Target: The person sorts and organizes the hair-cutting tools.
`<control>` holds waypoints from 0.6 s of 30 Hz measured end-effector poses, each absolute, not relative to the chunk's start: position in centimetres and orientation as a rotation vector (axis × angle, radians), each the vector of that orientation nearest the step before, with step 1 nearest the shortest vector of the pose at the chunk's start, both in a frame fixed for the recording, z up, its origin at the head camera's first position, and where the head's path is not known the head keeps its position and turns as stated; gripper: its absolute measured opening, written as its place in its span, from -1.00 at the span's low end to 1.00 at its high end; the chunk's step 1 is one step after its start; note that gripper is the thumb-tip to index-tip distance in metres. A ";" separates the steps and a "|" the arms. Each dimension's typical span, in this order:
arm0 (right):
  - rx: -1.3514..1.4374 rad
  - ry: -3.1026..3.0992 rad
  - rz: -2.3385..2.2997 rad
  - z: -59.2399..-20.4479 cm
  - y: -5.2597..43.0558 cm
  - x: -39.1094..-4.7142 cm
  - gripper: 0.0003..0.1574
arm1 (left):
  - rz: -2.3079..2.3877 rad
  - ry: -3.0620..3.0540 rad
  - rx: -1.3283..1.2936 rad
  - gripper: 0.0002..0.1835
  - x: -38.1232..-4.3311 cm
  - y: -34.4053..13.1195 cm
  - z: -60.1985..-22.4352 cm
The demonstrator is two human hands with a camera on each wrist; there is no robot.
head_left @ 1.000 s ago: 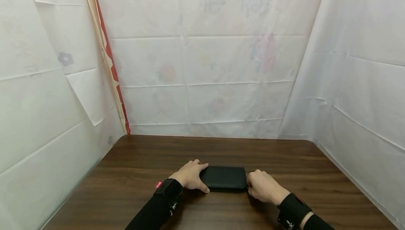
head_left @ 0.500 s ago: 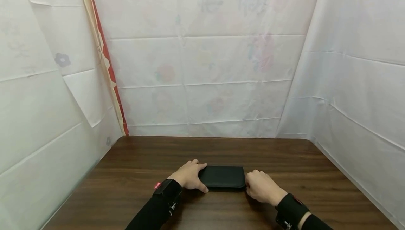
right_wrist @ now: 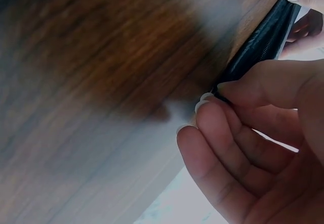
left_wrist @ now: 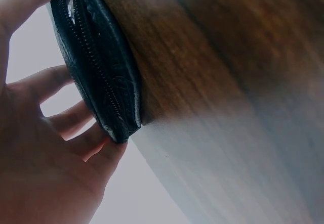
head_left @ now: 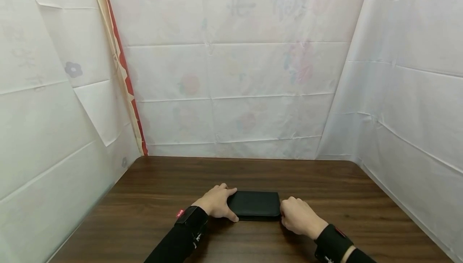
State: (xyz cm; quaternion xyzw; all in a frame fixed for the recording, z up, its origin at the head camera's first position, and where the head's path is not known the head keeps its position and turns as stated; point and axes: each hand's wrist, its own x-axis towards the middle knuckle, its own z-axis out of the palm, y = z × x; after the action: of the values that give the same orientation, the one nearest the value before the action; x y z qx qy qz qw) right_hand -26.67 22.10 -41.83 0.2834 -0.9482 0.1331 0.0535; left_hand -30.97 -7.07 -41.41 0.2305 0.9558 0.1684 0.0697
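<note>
A black zip wallet (head_left: 254, 204) lies flat on the brown wooden table, its long side facing me. Its left end is held by my left hand (head_left: 216, 201), thumb at the near edge and fingers at the far side. The left wrist view shows the zip (left_wrist: 98, 64) along the wallet's edge, with fingertips against the end. At the right end, my right hand (head_left: 301, 217) pinches the near corner between thumb and index finger. In the right wrist view the thumb (right_wrist: 240, 91) covers what exactly is pinched there; a zip pull cannot be made out.
The wooden table (head_left: 173, 174) reaches back to a white cloth backdrop (head_left: 231, 118). Similar white sheets stand at its left (head_left: 54, 134) and right (head_left: 408, 142) sides. Black straps circle both wrists.
Both hands keep their hold on the wallet, with hardly any movement. The whole head view shifts very slightly.
</note>
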 end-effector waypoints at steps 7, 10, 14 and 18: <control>0.874 -2.912 0.441 -41.7 21.9 -26.5 -0.42 | 0.510 2.873 0.688 0.00 -31.1 -7.1 -41.3; 0.880 -2.920 0.450 -41.6 21.8 -26.3 -0.43 | 0.513 2.871 0.682 0.01 -31.1 -7.1 -41.3; 0.880 -2.928 0.445 -41.5 21.7 -26.1 -0.46 | 0.514 2.869 0.681 0.01 -31.1 -7.1 -41.4; 0.874 -2.931 0.429 -41.6 21.6 -26.0 -0.48 | 0.516 2.873 0.680 0.01 -31.2 -7.0 -41.5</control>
State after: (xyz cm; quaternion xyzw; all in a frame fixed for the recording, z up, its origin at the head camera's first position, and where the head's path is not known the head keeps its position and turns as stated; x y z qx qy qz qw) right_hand -26.04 21.59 -41.62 0.2829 -0.9487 0.1388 0.0264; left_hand -31.16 -7.05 -41.51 0.2262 0.9561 0.1719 0.0722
